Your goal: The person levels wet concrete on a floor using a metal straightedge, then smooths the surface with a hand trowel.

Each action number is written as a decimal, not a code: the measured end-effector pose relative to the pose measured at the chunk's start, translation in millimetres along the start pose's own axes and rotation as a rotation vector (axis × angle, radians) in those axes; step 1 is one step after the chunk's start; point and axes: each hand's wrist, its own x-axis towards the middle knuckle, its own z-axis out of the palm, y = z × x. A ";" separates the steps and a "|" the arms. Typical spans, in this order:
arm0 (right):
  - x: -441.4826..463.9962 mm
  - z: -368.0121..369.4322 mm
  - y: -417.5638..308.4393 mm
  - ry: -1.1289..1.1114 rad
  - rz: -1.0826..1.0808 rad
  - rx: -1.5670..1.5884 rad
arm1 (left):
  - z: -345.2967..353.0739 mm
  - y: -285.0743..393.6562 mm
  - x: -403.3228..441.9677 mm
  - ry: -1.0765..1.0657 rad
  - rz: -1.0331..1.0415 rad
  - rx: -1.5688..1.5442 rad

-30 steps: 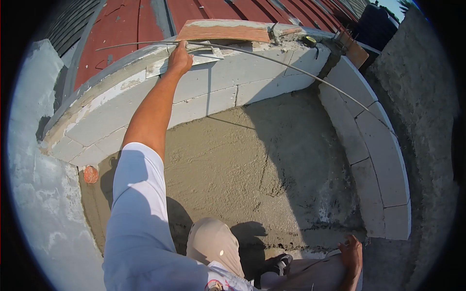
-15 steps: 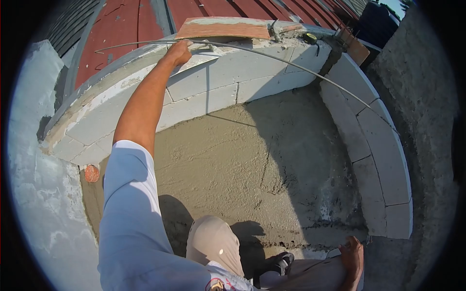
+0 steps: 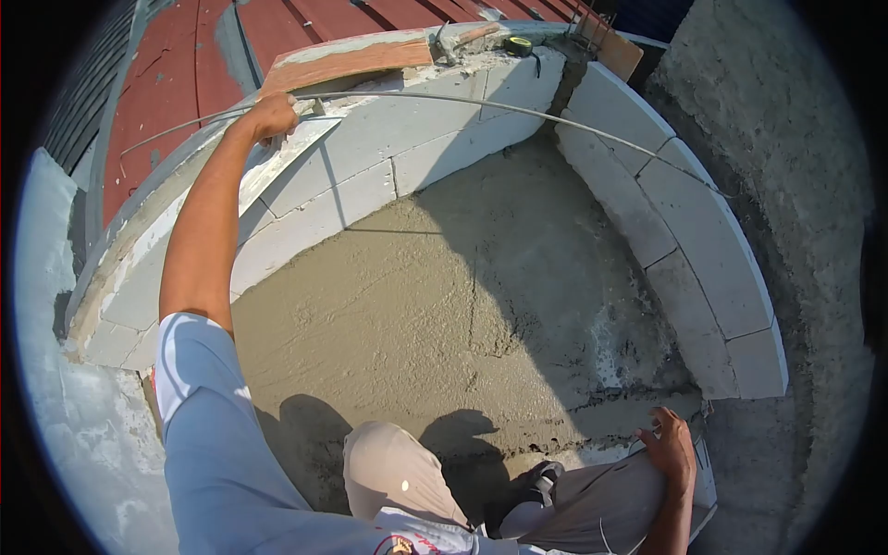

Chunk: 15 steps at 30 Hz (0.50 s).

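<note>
My left hand is closed round the handle of a flat trowel or float, which lies along the top of the pale block wall. A long thin rod passes over the wall beside this hand and reaches the right-hand wall. At the lower right, my right hand rests by my knee, its fingers loosely curled and apart, with nothing visible in them. Wet grey mortar covers the floor between the walls.
A wooden board and a tape measure lie on the far wall top. Red metal roofing is beyond. The right block wall curves towards me. My shoe is near the floor's front edge.
My left hand has slid left along the wall top with the trowel, which is now more tilted. The view has turned, shifting the walls leftward. My right hand stays by the knee.
</note>
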 end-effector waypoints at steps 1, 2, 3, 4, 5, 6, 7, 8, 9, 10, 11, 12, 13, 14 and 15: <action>0.3 -2.2 -5.0 -0.018 0.022 0.003 | -0.7 5.1 -3.1 0.011 0.001 0.003; -0.6 -3.4 -9.1 -0.034 0.051 0.007 | -2.2 8.2 0.1 0.031 0.040 0.065; -0.7 -5.3 -12.3 -0.031 0.049 0.009 | -1.9 9.1 2.6 0.048 0.068 0.085; -0.1 -7.5 -15.6 -0.030 0.047 0.009 | -0.7 8.7 4.0 0.062 0.096 0.105; 1.0 -7.7 -17.7 -0.030 0.043 0.012 | 0.3 7.2 4.3 0.077 0.121 0.128; 4.0 -6.7 -16.8 -0.043 0.038 0.013 | 0.5 6.1 4.3 0.068 0.090 0.134; 7.4 -5.4 -13.9 -0.055 0.033 0.015 | 1.5 5.6 4.6 0.060 0.058 0.140; 8.2 -3.8 -11.9 -0.065 0.035 0.017 | 3.8 7.6 6.5 0.048 0.035 0.144; 8.6 -3.7 -13.5 -0.072 0.032 0.020 | 2.7 9.2 7.3 0.049 0.036 0.169; 10.1 -5.6 -17.3 -0.076 0.040 0.022 | -1.3 9.7 8.1 0.045 0.049 0.191; 9.6 -7.7 -20.3 -0.077 0.058 0.025 | 0.0 10.7 13.6 0.038 0.071 0.211; 7.9 -8.9 -23.6 -0.069 0.046 0.009 | 3.3 -9.1 28.8 0.084 0.156 0.263; 7.8 -10.2 -27.3 -0.060 0.035 -0.006 | 10.4 -18.1 44.1 0.132 0.243 0.311; 9.2 -11.3 -28.9 -0.049 0.020 -0.019 | 9.6 7.4 14.3 0.092 0.183 0.255; 11.3 -10.4 -28.7 -0.056 0.010 -0.030 | 3.6 30.1 -18.7 0.053 0.117 0.206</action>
